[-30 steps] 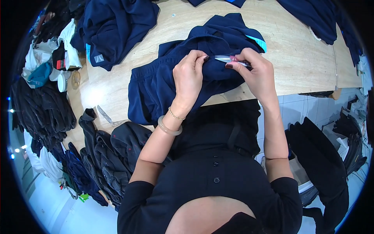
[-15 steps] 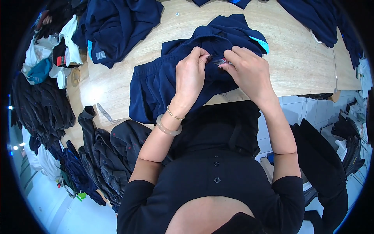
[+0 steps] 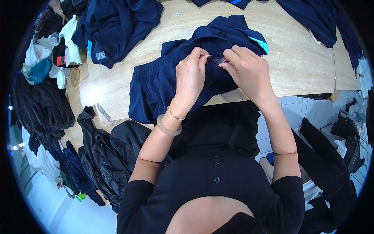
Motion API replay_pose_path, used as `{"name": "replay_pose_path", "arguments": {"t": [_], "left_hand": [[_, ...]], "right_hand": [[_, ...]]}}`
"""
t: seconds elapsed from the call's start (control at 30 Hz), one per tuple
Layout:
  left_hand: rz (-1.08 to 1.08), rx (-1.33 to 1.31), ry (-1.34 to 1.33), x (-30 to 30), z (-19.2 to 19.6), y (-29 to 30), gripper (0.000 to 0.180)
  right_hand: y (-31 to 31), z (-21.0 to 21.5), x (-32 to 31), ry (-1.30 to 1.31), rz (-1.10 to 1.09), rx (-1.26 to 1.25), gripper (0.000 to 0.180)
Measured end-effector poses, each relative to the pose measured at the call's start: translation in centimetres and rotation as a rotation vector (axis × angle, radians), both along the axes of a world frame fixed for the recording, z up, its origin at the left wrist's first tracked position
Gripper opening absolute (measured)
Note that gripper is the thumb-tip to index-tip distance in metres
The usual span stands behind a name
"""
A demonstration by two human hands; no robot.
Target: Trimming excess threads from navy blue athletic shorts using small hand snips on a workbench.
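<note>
A navy garment with an elastic waistband, apparently trousers [image 3: 156, 82], lies bunched on the wooden table in front of me. My left hand [image 3: 191, 72] pinches a bit of its fabric near the waist opening, thumb and fingers pressed together. Close to those fingertips, my right hand [image 3: 247, 70] is closed on small thread snips [image 3: 219, 61]. Their silver blades point left toward the pinched cloth, and a bit of red shows by the fingers. My palm hides the rest of the snips. A light blue panel [image 3: 259, 44] shows at the garment's far right edge.
Another navy garment [image 3: 117, 31] lies at the far left of the table [image 3: 304, 74], and more navy cloth [image 3: 311, 19] at the far right. Dark garments [image 3: 43, 101] are heaped at left. Near a clear plastic strip [image 3: 104, 113] lies grey clothing [image 3: 128, 140]. Black clothing [image 3: 323, 156] hangs at right.
The snips' blades have turned slightly between my fingertips, while both hands stay nearly in place. At lower right the black clothing has shifted and spread. Part of a person's arm shows more at upper left.
</note>
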State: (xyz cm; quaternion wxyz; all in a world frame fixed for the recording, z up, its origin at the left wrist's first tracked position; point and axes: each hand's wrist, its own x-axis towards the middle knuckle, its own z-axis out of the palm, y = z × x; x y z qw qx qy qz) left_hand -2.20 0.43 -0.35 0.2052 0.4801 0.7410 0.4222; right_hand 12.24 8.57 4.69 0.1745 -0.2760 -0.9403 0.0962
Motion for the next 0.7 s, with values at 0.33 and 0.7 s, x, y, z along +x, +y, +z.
{"name": "replay_pose_path", "arguments": {"t": [0.33,0.7], "left_hand": [[0.01,-0.018,-0.007,0.02,0.24,-0.14,0.008],[0.003,0.003,-0.014,0.08,0.26,-0.04,0.007]], "right_hand": [[0.02,0.11,-0.05,-0.007,-0.017,0.007,0.018],[0.0,-0.16,-0.27,-0.01,-0.006,0.008,0.017]]}}
